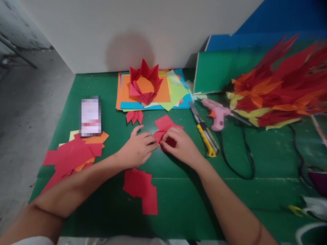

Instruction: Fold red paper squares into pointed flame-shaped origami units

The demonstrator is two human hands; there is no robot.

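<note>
Both my hands meet over a small red paper piece (163, 131) lying on the green table (230, 190). My left hand (138, 148) presses its left edge, fingers curled and together. My right hand (178, 144) pinches its right part with bent fingers. A folded red piece (134, 116) lies just beyond my left hand. Several red paper squares (141, 189) sit near my forearms. A red paper crown shape (144, 85) stands on a stack of coloured sheets (176, 93) at the back.
A phone (90, 116) rests on red and orange paper (74, 153) at the left. A yellow utility knife (204, 131) and pink glue gun (217, 114) with black cord lie to the right. A large red-orange paper flower (278, 92) fills the far right.
</note>
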